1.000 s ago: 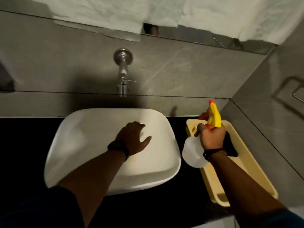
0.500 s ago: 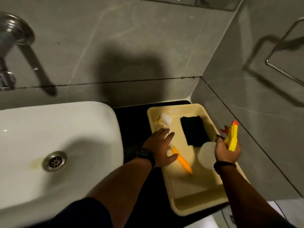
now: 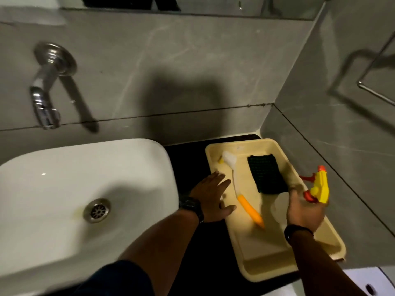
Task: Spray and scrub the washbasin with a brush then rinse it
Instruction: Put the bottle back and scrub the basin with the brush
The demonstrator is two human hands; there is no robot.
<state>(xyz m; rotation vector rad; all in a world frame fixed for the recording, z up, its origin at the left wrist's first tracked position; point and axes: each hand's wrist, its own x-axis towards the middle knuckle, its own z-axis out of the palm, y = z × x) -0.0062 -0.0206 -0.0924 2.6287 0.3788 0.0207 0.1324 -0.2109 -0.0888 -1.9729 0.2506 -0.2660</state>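
The person stands at a dark counter with a white ceramic washbasin (image 3: 70, 201) on the left and a shallow cream plastic tray (image 3: 275, 261) on the right, pushed into the corner of the grey tiled wall. In the tray lies a long brush with a white bristle head and an orange handle (image 3: 241, 189), head toward the wall, handle pointing back at the person. Beside it sits a dark green scouring pad (image 3: 266, 174).

The left hand (image 3: 211, 199) hangs flat over the tray's near-left edge, fingers spread wide and holding nothing, thumb just short of the orange handle. The right hand (image 3: 303, 210) is over the tray's right side with a spray bottle, yellow trigger head and red nozzle (image 3: 318, 186), at its fingertips. The picture is smeared there, so I cannot tell whether the fingers are closed round the bottle's neck or letting it go.

My guess is the spraying is over and the brush is next. To do this well, the left hand should slide right and close on the thick orange part of the handle, not the thin neck near the bristles, which would twist in the grip. The bottle wants setting upright on the bare tray floor, clear of the pad, so it cannot tip. The basin, with its steel drain (image 3: 97, 210) and a faint yellowish stain beside it, lies close on the left under the chrome wall tap (image 3: 46, 97).
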